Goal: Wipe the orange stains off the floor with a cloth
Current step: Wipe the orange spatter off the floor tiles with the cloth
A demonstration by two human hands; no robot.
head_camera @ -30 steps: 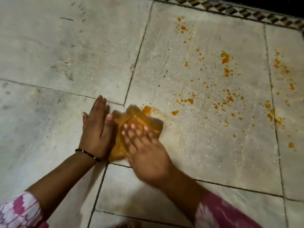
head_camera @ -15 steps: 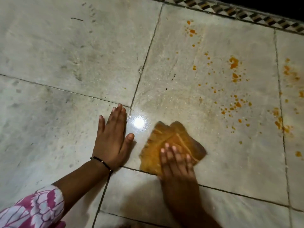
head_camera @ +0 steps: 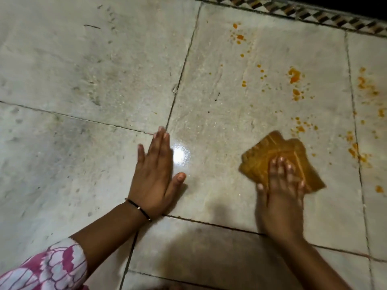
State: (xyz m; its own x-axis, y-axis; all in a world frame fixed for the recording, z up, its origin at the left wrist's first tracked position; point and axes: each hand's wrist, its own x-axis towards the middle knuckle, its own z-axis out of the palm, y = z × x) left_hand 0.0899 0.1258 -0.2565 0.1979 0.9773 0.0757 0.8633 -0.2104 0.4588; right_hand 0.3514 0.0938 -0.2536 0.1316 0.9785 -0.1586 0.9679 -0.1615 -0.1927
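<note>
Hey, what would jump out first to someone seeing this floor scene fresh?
Orange stains speckle the pale floor tile at upper right. Just below them, the right hand presses a folded orange cloth flat. The left hand rests open beside a bright glare spot.

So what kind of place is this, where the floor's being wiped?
Probably a home interior, though little shows. The floor is large pale stone-like tiles with dark grout lines, edged at the far side by a patterned border strip. The right hand presses an orange cloth by hand.
</note>
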